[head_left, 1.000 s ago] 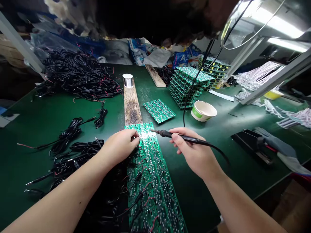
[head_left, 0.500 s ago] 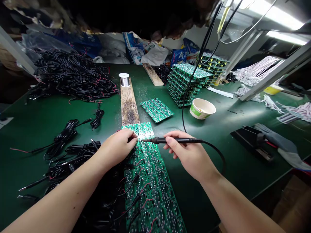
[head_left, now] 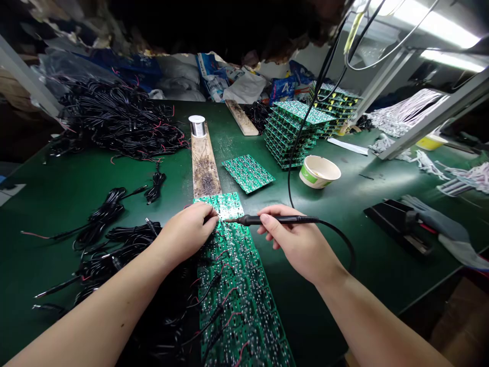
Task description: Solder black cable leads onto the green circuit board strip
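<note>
A long strip of green circuit boards [head_left: 244, 295] runs from the bench's near edge up to a scorched wooden slat [head_left: 205, 165]. Black and red leads are attached along its left side. My right hand [head_left: 296, 242] grips a black soldering iron [head_left: 277, 219], its tip touching the board just right of my left fingertips. My left hand [head_left: 187, 233] rests on the strip's left edge, fingers pinched together on a thin wire I can barely make out. A solder spool [head_left: 197, 125] stands at the slat's far end.
Bundled black cables [head_left: 103, 214] lie left of the strip, a big heap [head_left: 118, 120] behind. A loose board panel [head_left: 248, 173], stacked boards [head_left: 296, 135], a paper bowl [head_left: 319, 172], a black stand [head_left: 399, 224] and white wire bundles [head_left: 408, 112] fill the right.
The soldering iron swung from a raised, slanted pose down to level, and its tip came left to the board beside my left fingers. My left hand stayed put.
</note>
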